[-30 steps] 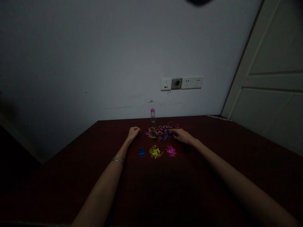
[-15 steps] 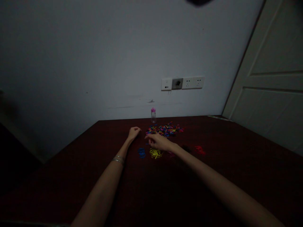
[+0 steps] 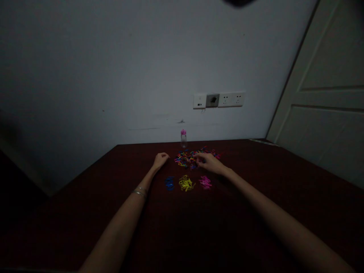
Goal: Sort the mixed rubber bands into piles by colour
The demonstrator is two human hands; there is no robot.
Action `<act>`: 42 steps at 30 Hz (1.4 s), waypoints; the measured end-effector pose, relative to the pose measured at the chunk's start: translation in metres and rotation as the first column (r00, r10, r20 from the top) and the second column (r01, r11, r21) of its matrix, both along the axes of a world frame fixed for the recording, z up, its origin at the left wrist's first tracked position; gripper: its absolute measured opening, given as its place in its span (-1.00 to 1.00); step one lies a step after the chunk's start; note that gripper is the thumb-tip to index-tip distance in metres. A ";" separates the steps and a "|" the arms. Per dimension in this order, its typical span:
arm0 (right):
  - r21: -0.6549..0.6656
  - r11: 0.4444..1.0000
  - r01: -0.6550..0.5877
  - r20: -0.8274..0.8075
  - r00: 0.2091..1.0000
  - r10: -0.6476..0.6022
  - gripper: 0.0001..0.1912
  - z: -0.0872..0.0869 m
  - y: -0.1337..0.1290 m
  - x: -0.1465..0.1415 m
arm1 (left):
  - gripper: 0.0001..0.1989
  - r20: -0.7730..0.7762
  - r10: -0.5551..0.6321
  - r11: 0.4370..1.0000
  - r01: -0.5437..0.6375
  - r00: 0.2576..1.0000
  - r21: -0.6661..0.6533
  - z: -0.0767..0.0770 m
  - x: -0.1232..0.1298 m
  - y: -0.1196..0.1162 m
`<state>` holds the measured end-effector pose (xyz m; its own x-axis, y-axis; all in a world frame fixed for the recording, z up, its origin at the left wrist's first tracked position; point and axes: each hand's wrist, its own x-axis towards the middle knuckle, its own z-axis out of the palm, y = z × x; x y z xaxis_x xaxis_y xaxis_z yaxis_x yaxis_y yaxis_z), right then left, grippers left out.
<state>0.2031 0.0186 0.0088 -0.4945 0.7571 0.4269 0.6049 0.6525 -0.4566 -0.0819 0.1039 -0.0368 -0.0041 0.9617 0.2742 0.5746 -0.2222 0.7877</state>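
The dark reddish worktop (image 3: 199,231) fills the foreground, dimly lit. Two bare forearms reach in over it; the left wrist carries a bracelet (image 3: 140,192) of thin bands.

Between the forearms, three small piles lie in a row, each of one colour: a blue pile (image 3: 169,183) at left, a yellow pile (image 3: 186,183) in the middle, a pink pile (image 3: 205,182) at right. The piles stand apart from one another. Their pieces are slender, some looped (too small to identify with certainty).

Beyond the row, the left hand (image 3: 161,160) rests on the worktop, its fingers folded in a loose curl, just left of the mixed pile (image 3: 183,158). This pile holds many similar pieces in several colours, spread loosely behind the sorted row. The right hand (image 3: 209,163) is at the mixed pile's right part, covering some of it, with bent fingers pointing left; whether it grips a piece cannot be told.

Behind the mixed pile, a clear bottle (image 3: 183,141) with a pink top stands upright, near the worktop's far edge. The pale wall (image 3: 142,68) rises beyond, bearing dark scuffs and a row of socket plates (image 3: 230,99) to the right of the bottle. A panelled door (image 3: 327,76) stands at far right.
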 end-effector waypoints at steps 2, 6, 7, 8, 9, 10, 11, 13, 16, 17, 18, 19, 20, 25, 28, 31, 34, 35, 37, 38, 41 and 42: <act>0.005 0.995 0.101 -0.030 0.994 -0.101 -0.67 -0.004 0.006 0.033 | -0.79 -0.034 -0.017 1.000 0.017 0.999 0.012 0.000 0.001 0.000; 0.000 0.952 0.307 -0.054 0.950 -0.307 -0.67 -0.020 0.012 0.096 | -0.80 -0.104 -0.055 0.997 0.060 0.993 0.043 -0.002 0.003 0.001; -0.010 0.937 0.350 -0.060 0.935 -0.350 -0.67 -0.026 0.013 0.110 | -0.79 -0.117 -0.068 0.996 0.075 0.991 0.049 -0.003 0.003 0.001; -0.021 0.924 0.381 -0.056 0.922 -0.382 -0.66 -0.031 0.012 0.123 | -0.77 -0.130 -0.083 0.994 0.091 0.988 0.055 -0.003 0.003 0.001; -0.026 0.910 0.414 -0.049 0.909 -0.415 -0.66 -0.037 0.012 0.135 | -0.75 -0.141 -0.097 0.993 0.107 0.985 0.059 -0.004 0.003 0.001; -0.031 0.896 0.444 -0.043 0.895 -0.445 -0.65 -0.042 0.011 0.145 | -0.74 -0.152 -0.109 0.991 0.119 0.982 0.059 -0.004 0.003 0.001; -0.038 0.884 0.466 -0.038 0.883 -0.468 -0.65 -0.047 0.011 0.153 | -0.72 -0.160 -0.117 0.990 0.128 0.980 0.054 -0.003 0.002 0.001; -0.053 0.861 0.506 -0.053 0.859 -0.509 -0.65 -0.055 0.009 0.165 | -0.70 -0.174 -0.131 0.990 0.138 0.976 0.029 -0.001 0.002 0.000; -0.068 0.839 0.540 -0.100 0.833 -0.544 -0.65 -0.060 0.007 0.170 | -0.69 -0.213 -0.184 0.983 0.183 0.960 -0.022 0.005 0.002 -0.002; -0.071 0.836 0.544 -0.106 0.830 -0.548 -0.65 -0.060 0.006 0.170 | -0.69 -0.233 -0.206 0.978 0.204 0.950 -0.032 0.007 0.002 -0.003; -0.074 0.835 0.545 -0.107 0.828 -0.551 -0.65 -0.060 0.006 0.169 | -0.70 -0.253 -0.223 0.975 0.221 0.942 -0.035 0.008 0.003 -0.003; -0.076 0.834 0.547 -0.105 0.827 -0.552 -0.65 -0.060 0.005 0.168 | -0.71 -0.269 -0.232 0.972 0.231 0.935 -0.035 0.010 0.004 -0.003; -0.077 0.834 0.547 -0.105 0.827 -0.552 -0.65 -0.060 0.005 0.167 | -0.72 -0.282 -0.230 0.972 0.231 0.931 -0.031 0.011 0.005 -0.004; -0.079 0.834 0.546 -0.104 0.827 -0.552 -0.66 -0.060 0.004 0.166 | -0.80 -0.315 -0.139 0.990 0.143 0.939 -0.011 0.011 0.012 -0.005; -0.087 0.830 0.551 -0.084 0.826 -0.558 -0.66 -0.061 0.004 0.167 | -0.85 -0.342 -0.116 0.992 0.124 0.932 0.003 0.009 0.015 -0.006; -0.087 0.826 0.557 -0.069 0.824 -0.563 -0.66 -0.062 0.004 0.167 | -0.85 -0.365 -0.118 0.990 0.139 0.923 0.030 0.007 0.014 -0.006; -0.073 0.825 0.561 -0.062 0.823 -0.565 -0.67 -0.061 0.003 0.165 | -0.85 -0.357 -0.105 0.990 0.133 0.928 0.053 0.008 0.013 -0.005; -0.070 0.825 0.560 -0.060 0.823 -0.564 -0.68 -0.061 0.003 0.165 | -0.85 -0.355 -0.095 0.991 0.123 0.930 0.057 0.008 0.013 -0.004; -0.066 0.824 0.563 -0.058 0.822 -0.567 -0.68 -0.060 0.002 0.164 | -0.85 -0.361 -0.074 0.992 0.105 0.930 0.066 0.011 0.013 -0.004; -0.065 0.823 0.565 -0.058 0.821 -0.568 -0.68 -0.060 0.002 0.164 | -0.84 -0.364 -0.064 0.993 0.096 0.929 0.070 0.012 0.014 -0.004; -0.060 0.819 0.570 -0.050 0.818 -0.573 -0.68 -0.059 0.001 0.163 | -0.82 -0.324 -0.049 0.992 0.084 0.945 0.097 0.018 0.019 -0.004; -0.061 0.818 0.571 -0.046 0.818 -0.574 -0.67 -0.058 0.001 0.162 | -0.82 -0.297 -0.065 0.990 0.098 0.953 0.097 0.021 0.023 -0.004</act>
